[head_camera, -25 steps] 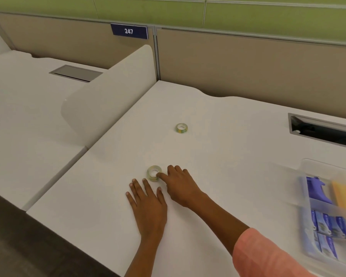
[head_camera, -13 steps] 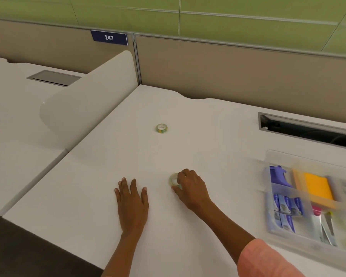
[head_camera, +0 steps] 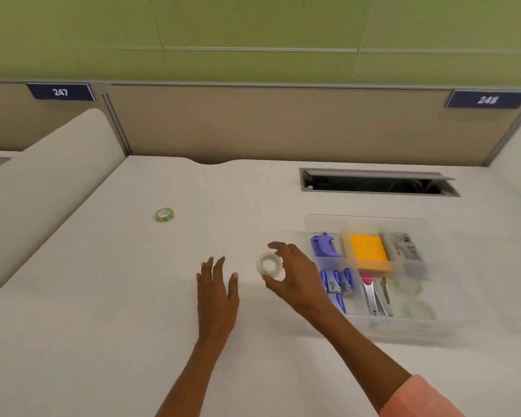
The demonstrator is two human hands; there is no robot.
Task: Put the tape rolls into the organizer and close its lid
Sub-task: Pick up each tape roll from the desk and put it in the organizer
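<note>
clear tape roll (head_camera: 269, 265) now lifted off desk (head_camera: 109, 296) in right hand (head_camera: 295, 275) grip, near organizer (head_camera: 370, 322); left hand (head_camera: 217, 293) flat, released.

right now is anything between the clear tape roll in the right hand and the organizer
Nothing visible. The right hand holds the clear tape roll just left of the organizer, whose top is open. Only bare desk lies between them.

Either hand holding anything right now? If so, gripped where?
The right hand holds a clear tape roll, grip on its outer rim between thumb and fingertips, lifted beside the organizer. The left hand holds nothing.
</note>
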